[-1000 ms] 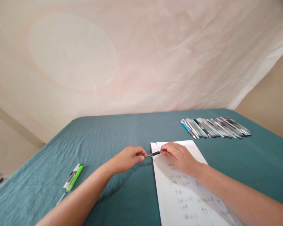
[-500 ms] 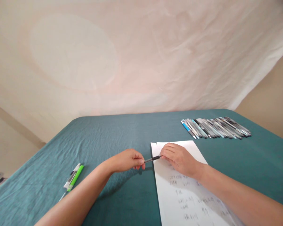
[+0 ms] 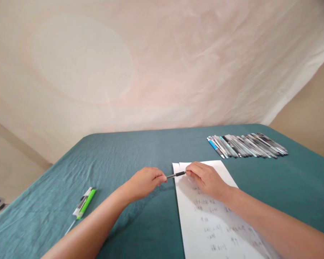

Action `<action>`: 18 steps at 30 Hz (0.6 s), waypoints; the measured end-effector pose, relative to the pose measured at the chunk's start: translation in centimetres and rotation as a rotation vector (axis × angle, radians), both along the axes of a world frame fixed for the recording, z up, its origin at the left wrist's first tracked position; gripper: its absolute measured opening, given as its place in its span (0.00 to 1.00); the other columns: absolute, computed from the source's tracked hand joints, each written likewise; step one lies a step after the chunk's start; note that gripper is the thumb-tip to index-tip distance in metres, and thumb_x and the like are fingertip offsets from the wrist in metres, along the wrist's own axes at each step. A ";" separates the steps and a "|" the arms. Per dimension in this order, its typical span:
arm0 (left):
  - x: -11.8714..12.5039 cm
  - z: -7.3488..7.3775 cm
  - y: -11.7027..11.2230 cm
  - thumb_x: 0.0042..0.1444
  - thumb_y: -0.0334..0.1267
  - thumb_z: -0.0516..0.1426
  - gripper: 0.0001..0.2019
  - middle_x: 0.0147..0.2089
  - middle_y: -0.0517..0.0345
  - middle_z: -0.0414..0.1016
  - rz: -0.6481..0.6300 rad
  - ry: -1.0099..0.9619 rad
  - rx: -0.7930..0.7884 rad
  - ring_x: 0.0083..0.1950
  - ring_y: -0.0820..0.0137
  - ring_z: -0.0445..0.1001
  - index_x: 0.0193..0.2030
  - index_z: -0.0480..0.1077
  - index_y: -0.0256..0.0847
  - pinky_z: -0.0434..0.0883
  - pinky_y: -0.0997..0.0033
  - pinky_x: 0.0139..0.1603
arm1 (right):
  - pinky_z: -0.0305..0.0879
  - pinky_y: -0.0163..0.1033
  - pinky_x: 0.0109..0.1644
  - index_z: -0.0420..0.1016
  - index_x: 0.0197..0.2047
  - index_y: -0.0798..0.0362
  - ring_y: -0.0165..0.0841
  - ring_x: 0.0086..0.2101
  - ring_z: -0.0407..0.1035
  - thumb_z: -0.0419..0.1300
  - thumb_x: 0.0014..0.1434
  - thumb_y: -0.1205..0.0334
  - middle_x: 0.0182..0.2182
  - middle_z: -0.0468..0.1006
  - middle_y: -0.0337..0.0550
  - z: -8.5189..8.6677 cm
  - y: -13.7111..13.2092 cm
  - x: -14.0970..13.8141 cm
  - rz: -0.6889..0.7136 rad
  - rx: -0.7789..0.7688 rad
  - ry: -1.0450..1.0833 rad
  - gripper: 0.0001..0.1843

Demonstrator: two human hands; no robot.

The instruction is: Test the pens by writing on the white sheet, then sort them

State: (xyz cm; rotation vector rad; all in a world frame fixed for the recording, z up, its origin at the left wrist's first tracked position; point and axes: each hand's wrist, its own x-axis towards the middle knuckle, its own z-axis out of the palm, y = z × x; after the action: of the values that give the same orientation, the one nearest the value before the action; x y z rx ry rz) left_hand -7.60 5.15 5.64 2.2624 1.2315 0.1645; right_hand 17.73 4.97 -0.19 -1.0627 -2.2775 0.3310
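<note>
A slim pen (image 3: 180,173) with a grey barrel and black grip section is stretched between my two hands, over the left edge of the paper. My left hand (image 3: 146,181) pinches its barrel end. At the other end, the fingers of my right hand (image 3: 205,178) are closed round the tip, which they hide. Beneath lie white paper sheets (image 3: 190,230) with handwritten lines, too blurred to read. My right forearm crosses over the sheets and covers part of the writing.
A row of many pens (image 3: 245,145) lies side by side at the back right of the green-covered table (image 3: 140,151). At left, near my forearm, rest a bright green pen (image 3: 86,204) and a white-and-black item (image 3: 82,201). A pale cloth (image 3: 162,64) hangs behind.
Both hands have risen slightly with the pen, and it lies a little more level. The left hand's fingers have turned inward around the barrel end.
</note>
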 end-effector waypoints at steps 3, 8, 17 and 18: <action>-0.9 0.6 0.7 0.61 0.44 0.45 0.18 0.30 0.59 0.74 0.016 -0.072 -0.123 0.32 0.71 0.72 0.37 0.73 0.39 0.64 0.77 0.34 | 0.60 0.37 0.37 0.68 0.37 0.52 0.32 0.32 0.66 0.48 0.65 0.62 0.31 0.73 0.42 -0.4 0.2 0.2 -0.044 0.004 0.033 0.09; -0.8 1.0 0.7 0.58 0.46 0.49 0.15 0.29 0.60 0.73 0.114 -0.109 -0.096 0.31 0.71 0.70 0.40 0.73 0.39 0.62 0.78 0.30 | 0.62 0.41 0.42 0.69 0.47 0.52 0.35 0.38 0.67 0.50 0.64 0.62 0.39 0.75 0.46 -0.5 0.2 0.0 -0.004 0.094 -0.005 0.11; -3.5 0.6 1.9 0.54 0.42 0.54 0.11 0.38 0.57 0.74 0.176 0.166 0.203 0.39 0.67 0.71 0.43 0.70 0.43 0.64 0.73 0.37 | 0.60 0.42 0.42 0.76 0.44 0.51 0.36 0.38 0.64 0.51 0.62 0.53 0.35 0.71 0.46 0.5 0.6 0.5 -0.201 -0.150 0.356 0.16; -3.8 0.4 2.1 0.53 0.41 0.55 0.10 0.38 0.57 0.74 0.173 0.234 0.202 0.39 0.67 0.72 0.40 0.71 0.44 0.64 0.73 0.37 | 0.60 0.41 0.41 0.76 0.44 0.51 0.35 0.37 0.64 0.51 0.61 0.51 0.35 0.71 0.45 0.5 0.9 0.8 -0.232 -0.272 0.483 0.18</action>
State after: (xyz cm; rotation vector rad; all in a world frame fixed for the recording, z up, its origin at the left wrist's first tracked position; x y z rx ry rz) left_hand -11.44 7.21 6.07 2.3974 1.5987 0.0942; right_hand 18.52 5.90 0.31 -1.2123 -1.6953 0.7290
